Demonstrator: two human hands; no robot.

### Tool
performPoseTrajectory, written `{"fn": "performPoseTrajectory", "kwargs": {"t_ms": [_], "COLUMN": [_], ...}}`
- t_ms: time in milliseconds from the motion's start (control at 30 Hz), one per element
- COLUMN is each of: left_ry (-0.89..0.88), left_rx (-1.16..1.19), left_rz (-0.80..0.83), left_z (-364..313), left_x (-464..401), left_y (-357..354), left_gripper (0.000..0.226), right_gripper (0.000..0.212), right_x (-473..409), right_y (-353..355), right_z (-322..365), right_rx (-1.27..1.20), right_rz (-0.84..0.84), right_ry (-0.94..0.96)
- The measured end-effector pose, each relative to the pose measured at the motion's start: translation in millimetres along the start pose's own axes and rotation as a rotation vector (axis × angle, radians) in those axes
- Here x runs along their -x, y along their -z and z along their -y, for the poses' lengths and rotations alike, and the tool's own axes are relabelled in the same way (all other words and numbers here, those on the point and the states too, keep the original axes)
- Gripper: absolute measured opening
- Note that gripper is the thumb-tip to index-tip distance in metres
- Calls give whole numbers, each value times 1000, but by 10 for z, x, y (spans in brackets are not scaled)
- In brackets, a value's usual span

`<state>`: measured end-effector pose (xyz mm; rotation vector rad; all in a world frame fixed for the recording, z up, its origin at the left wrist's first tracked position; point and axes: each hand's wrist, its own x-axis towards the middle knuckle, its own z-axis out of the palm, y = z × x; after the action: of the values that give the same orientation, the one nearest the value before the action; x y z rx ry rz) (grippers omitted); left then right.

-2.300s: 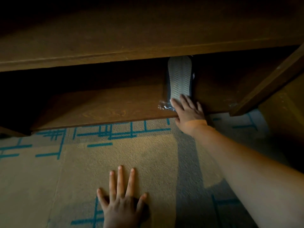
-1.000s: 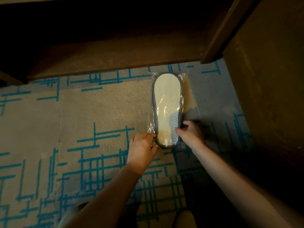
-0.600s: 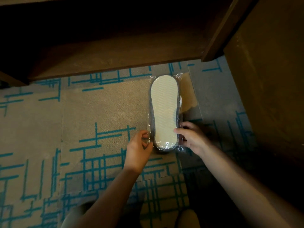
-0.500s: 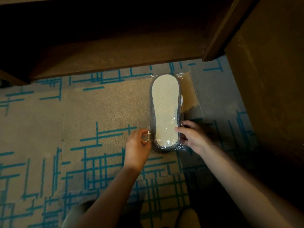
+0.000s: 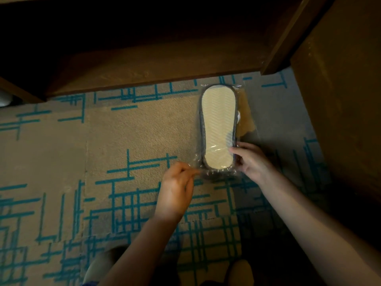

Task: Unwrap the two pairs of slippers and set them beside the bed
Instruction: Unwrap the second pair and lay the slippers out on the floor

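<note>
Down on the patterned carpet (image 5: 61, 153) by the wooden furniture (image 5: 144, 65), I'm watching the left hand (image 5: 177, 188) pinching the plastic wrap (image 5: 214, 173) while the right hand (image 5: 250, 159) is gripping the slipper pack (image 5: 218, 126), still sealed, second pair nowhere showing.

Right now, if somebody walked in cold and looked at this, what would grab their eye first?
The pale slipper sole, sealed in a clear plastic wrapper, lies on the teal-lined carpet just in front of the dark wooden furniture. Next, the two hands at its near end: the left hand pinches the wrapper's loose corner, while the right hand holds the pack's right side.
</note>
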<state>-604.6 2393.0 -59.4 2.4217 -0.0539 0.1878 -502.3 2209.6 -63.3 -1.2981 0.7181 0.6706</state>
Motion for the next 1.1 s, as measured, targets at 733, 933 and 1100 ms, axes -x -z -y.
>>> {"fn": "performPoseTrajectory", "kwargs": {"t_ms": [733, 933, 1100], "left_ry": [1101, 1239, 1161], "left_rx": [1002, 1111, 1189], "left_rz": [486, 249, 233], "left_z": [-40, 11, -80], "left_x": [-448, -320, -290], "left_y": [170, -62, -156], "left_gripper": [20, 25, 17], "right_gripper": [17, 6, 13], "right_x": [270, 653, 885], "right_y": [-237, -107, -164], "right_z": [122, -216, -537], "right_rx": [269, 350, 21], "right_rz": [61, -216, -59], "right_ry": [82, 346, -21]}}
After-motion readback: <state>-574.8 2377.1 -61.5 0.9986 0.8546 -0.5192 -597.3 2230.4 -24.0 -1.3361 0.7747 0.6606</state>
